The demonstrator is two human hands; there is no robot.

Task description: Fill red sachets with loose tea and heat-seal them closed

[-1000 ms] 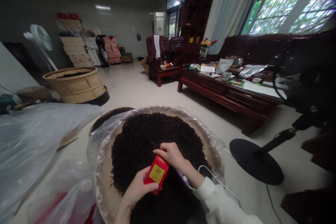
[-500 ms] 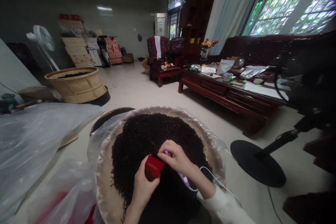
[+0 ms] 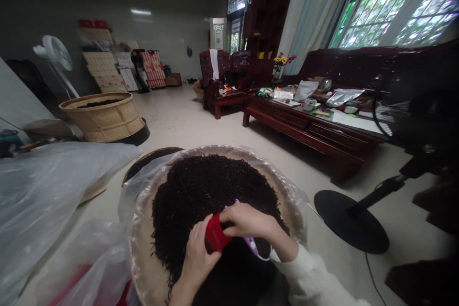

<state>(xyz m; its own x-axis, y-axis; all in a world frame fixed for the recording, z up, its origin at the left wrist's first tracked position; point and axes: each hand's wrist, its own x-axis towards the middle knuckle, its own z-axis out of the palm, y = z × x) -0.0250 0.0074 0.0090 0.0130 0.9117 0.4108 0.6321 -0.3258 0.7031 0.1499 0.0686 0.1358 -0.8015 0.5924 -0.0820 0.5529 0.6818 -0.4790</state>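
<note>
My left hand (image 3: 198, 254) grips a small red packet (image 3: 216, 234) between thumb and fingers, low over the dark leaves. My right hand (image 3: 247, 222) bends over the packet's upper right side, its thumb and fingers curled at the dark opening. Whatever those fingertips pinch is hidden. Loose dark dried leaves (image 3: 211, 181), like tea, are heaped beneath both hands in a wide round basket (image 3: 143, 267) lined with clear plastic. Partly covered by my right hand, a purple handheld device (image 3: 251, 245) with a white cord lies on the leaves.
A black fan stand (image 3: 351, 221) is on the floor to the right. Clear plastic sheeting (image 3: 53, 191) spreads at left, near a tall woven basket (image 3: 103, 117) holding dark leaves. Beyond stands a cluttered dark wooden table (image 3: 308, 129).
My right hand has moved from above the packet's top edge round to its right side, fingers now at the opening. The red packet has tilted and shifted slightly right in my left hand.
</note>
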